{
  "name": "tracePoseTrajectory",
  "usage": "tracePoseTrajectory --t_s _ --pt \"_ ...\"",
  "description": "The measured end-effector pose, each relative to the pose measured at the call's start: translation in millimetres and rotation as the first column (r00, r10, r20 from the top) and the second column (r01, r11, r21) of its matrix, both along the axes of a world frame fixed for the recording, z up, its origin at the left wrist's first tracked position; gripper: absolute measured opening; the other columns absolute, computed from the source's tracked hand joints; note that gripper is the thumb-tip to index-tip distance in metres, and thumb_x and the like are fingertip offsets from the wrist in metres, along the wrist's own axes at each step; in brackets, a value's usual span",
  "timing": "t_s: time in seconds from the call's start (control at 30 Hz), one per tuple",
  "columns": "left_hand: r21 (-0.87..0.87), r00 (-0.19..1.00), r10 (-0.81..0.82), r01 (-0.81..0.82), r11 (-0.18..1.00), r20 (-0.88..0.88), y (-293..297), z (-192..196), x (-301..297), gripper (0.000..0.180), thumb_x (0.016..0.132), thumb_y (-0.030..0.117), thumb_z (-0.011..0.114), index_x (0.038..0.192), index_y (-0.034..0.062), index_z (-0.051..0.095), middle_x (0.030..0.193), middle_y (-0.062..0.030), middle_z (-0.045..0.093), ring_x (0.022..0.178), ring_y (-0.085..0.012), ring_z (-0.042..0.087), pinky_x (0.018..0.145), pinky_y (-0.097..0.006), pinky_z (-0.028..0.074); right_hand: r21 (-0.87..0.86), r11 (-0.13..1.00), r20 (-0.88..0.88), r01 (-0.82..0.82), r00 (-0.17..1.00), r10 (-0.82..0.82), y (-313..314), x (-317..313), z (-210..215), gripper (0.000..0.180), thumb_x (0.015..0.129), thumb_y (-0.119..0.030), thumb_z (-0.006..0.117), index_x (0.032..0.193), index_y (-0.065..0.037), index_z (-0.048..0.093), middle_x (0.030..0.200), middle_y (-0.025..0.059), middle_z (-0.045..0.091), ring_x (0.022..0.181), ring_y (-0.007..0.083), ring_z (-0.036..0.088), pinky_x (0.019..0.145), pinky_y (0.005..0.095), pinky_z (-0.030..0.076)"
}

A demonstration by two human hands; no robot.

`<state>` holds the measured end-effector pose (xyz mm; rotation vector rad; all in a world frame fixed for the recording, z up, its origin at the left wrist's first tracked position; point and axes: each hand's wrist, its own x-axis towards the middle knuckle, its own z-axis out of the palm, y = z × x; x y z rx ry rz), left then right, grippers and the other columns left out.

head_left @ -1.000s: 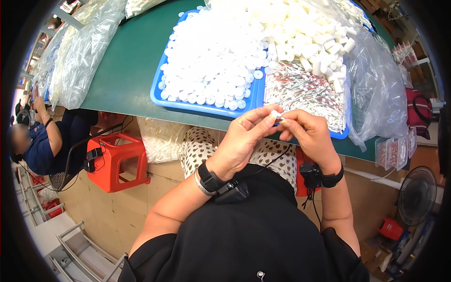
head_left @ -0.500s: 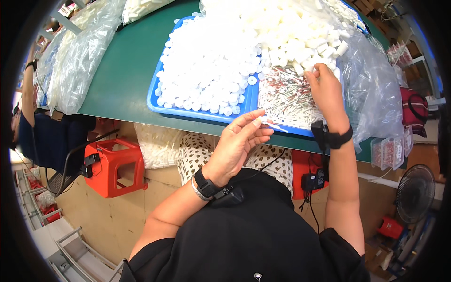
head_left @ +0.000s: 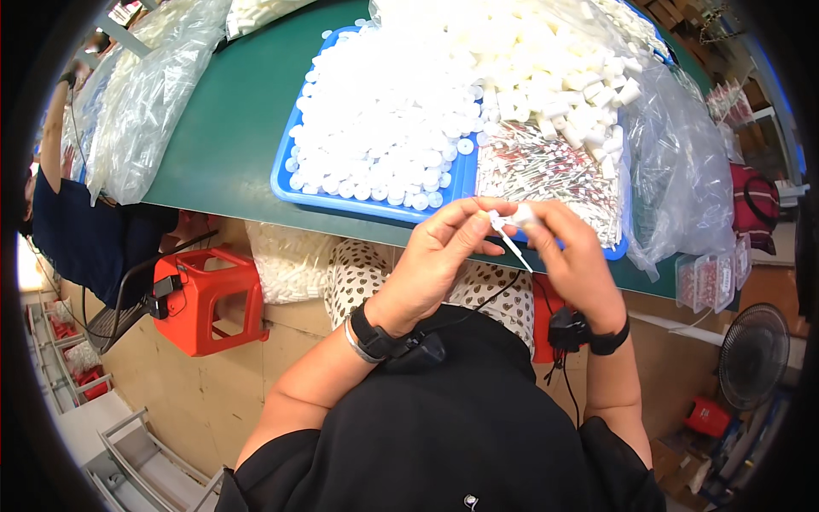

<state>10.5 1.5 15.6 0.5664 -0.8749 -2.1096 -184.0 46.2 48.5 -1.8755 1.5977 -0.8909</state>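
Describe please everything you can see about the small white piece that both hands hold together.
The small white piece looks like plastic: a short stubby cap end with a thin straight tube running down and to the right. The left hand pinches it from one side, the right hand from the other, at the cap end. It is held in the air before the blue tray's near edge, above the lap.

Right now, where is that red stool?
In the head view the red stool stands on the floor at the person's left, below the green table edge, beside a bag of white parts and left of the left hand.
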Motion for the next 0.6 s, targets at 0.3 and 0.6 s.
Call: tracePoseTrajectory --t_s 0.3,0.6 --pt "-0.040 0.982 -0.031 0.039 0.998 0.188 10 -16 4 0.030 0.103 0.022 0.053 0.121 -0.0013 0.060 0.103 -0.0042 0.065 0.090 -0.0094 0.060 0.084 -0.025 0.051 0.431 0.893 0.488 -0.125 0.865 -0.114 18 8 -13 0.028 0.104 -0.011 0.044 0.127 0.000 0.053 0.081 0.0024 0.057 0.061 0.0055 0.047 0.054 0.0237 0.041" --pt "0.102 0.980 -0.166 0.155 0.983 0.107 9 -19 7 0.031 0.103 0.025 0.054 0.120 0.0005 0.062 0.099 -0.0024 0.063 0.087 -0.0079 0.056 0.080 -0.023 0.048 0.543 0.801 0.612 -0.254 0.772 -0.170 21 0 -4 0.024 0.099 -0.006 0.053 0.120 -0.001 0.044 0.086 0.0069 0.063 0.066 0.0070 0.059 0.058 0.0222 0.049"
